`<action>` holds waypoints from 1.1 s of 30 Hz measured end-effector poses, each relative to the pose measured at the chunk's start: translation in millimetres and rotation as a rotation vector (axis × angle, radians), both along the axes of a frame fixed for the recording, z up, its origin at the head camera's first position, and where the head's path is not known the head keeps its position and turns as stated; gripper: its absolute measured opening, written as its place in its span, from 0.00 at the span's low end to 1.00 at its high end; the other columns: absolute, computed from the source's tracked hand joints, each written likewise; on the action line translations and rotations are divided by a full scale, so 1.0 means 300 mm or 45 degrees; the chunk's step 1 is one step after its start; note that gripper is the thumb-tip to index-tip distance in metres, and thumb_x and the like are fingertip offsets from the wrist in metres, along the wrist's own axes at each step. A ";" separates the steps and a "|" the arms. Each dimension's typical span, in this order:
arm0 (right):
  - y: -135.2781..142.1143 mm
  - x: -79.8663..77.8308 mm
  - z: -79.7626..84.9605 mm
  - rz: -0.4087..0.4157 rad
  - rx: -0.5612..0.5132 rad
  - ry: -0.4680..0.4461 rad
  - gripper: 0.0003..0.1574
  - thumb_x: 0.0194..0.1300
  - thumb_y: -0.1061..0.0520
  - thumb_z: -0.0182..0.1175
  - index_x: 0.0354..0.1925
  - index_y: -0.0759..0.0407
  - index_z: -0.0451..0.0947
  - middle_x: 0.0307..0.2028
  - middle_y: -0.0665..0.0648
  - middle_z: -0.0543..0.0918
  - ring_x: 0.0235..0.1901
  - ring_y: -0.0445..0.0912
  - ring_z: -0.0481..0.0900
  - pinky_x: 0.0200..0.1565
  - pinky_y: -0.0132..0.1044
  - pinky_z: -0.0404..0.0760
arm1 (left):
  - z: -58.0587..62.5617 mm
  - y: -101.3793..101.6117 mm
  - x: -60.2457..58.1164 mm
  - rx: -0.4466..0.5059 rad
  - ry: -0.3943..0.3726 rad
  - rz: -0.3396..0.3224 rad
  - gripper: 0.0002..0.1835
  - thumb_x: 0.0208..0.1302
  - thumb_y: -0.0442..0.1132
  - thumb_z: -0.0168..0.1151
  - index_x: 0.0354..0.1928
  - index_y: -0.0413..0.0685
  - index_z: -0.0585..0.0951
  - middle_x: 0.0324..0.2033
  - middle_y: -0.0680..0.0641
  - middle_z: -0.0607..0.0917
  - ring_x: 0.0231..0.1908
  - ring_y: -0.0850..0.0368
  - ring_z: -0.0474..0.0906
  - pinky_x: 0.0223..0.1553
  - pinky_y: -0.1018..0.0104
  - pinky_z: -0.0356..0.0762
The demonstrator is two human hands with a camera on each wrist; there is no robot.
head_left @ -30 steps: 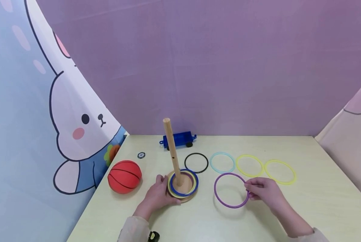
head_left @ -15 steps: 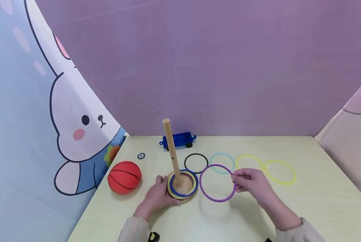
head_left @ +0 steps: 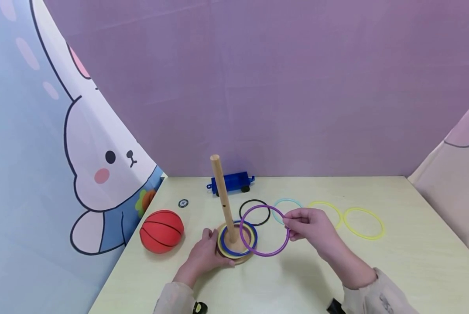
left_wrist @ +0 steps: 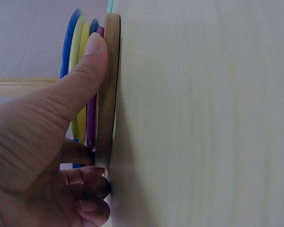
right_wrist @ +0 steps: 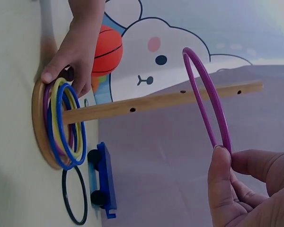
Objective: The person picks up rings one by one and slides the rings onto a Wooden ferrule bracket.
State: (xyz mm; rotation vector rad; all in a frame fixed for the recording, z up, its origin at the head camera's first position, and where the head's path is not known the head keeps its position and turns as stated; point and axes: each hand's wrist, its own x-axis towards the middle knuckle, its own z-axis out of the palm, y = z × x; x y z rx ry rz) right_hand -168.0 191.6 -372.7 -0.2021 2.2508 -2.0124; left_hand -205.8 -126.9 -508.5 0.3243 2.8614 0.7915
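Note:
A wooden peg stand [head_left: 223, 198] rises upright from a round wooden base [left_wrist: 109, 94], with several blue, yellow and purple rings [right_wrist: 61, 123] stacked round its foot. My left hand [head_left: 207, 253] grips the left edge of that base; in the left wrist view its thumb lies along the base's edge beside the rings. Pinched between thumb and fingers of my right hand [head_left: 310, 229] is a purple ring [head_left: 265, 255]. It hangs in the air, overlapping the base in the head view. In the right wrist view the ring [right_wrist: 210, 90] appears raised well above the stacked rings.
Behind the stand lie a black ring [head_left: 266, 220], a light blue ring [head_left: 287, 200] and two yellow rings [head_left: 369, 237]. A blue toy wagon [head_left: 236, 181] sits near the back edge. Left of the stand are a red toy basketball [head_left: 161, 231] and a small disc [head_left: 183, 203].
My right hand has moved left and farther up in the head view, carrying the purple ring from the table's middle toward the peg. The left hand has stayed on the base.

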 end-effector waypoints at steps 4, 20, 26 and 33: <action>-0.027 0.000 0.025 0.009 -0.007 0.013 0.16 0.63 0.65 0.63 0.45 0.78 0.78 0.29 0.59 0.84 0.24 0.45 0.82 0.33 0.39 0.85 | -0.007 -0.003 -0.003 -0.006 0.004 0.002 0.67 0.33 0.72 0.74 0.73 0.40 0.61 0.53 0.42 0.65 0.47 0.49 0.72 0.53 0.49 0.76; -0.096 -0.013 0.102 0.047 -0.022 0.055 0.16 0.64 0.64 0.64 0.45 0.77 0.79 0.31 0.60 0.85 0.25 0.45 0.82 0.33 0.39 0.85 | -0.007 0.000 -0.005 -0.001 -0.010 0.019 0.66 0.33 0.72 0.75 0.73 0.42 0.61 0.52 0.43 0.65 0.46 0.49 0.72 0.52 0.50 0.77; -0.120 -0.019 0.144 0.050 -0.021 0.083 0.15 0.64 0.64 0.63 0.45 0.77 0.79 0.31 0.60 0.85 0.25 0.46 0.82 0.33 0.39 0.85 | -0.008 -0.001 -0.008 0.009 -0.011 0.014 0.66 0.34 0.72 0.74 0.74 0.44 0.60 0.51 0.44 0.65 0.45 0.50 0.71 0.50 0.51 0.77; -0.151 -0.036 0.207 0.035 -0.045 0.125 0.13 0.63 0.65 0.64 0.44 0.74 0.81 0.30 0.60 0.85 0.25 0.47 0.82 0.34 0.41 0.85 | -0.008 -0.003 -0.007 0.008 -0.005 0.012 0.67 0.33 0.72 0.75 0.74 0.44 0.59 0.51 0.44 0.65 0.46 0.49 0.72 0.51 0.50 0.76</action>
